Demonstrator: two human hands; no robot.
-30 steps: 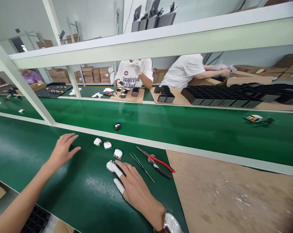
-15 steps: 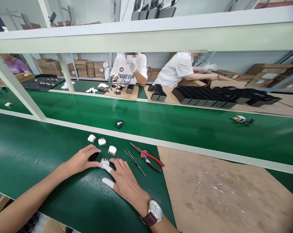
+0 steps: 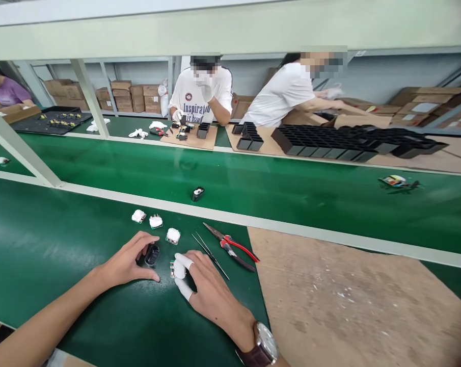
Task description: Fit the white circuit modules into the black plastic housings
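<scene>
My left hand [image 3: 129,261] curves around a small black case [image 3: 152,256] whose open side faces up; thumb and fingers are spread, and contact with the case is unclear. To its right, my right hand [image 3: 205,279] pinches a small circuit board topped with white material [image 3: 179,269] between thumb and index finger, both in white finger covers. Beyond the hands, three similar white-topped boards [image 3: 172,235] lie on the green table [image 3: 111,321]. Tweezers [image 3: 212,256] and red-handled pliers [image 3: 232,246] are to the right of them.
A cardboard sheet [image 3: 352,306] covers the table's right part. Past a pale rail [image 3: 310,233], a green belt [image 3: 299,191] carries a filled black case [image 3: 197,193] and a wired board [image 3: 399,181]. Opposite, people work beside rows of black cases [image 3: 322,143]. A slanted post [image 3: 22,145] stands left.
My right hand has taken hold of the white-topped board and turned it. The left hand's thumb has moved away from the board, and the black case now shows its opening. The view has shifted down.
</scene>
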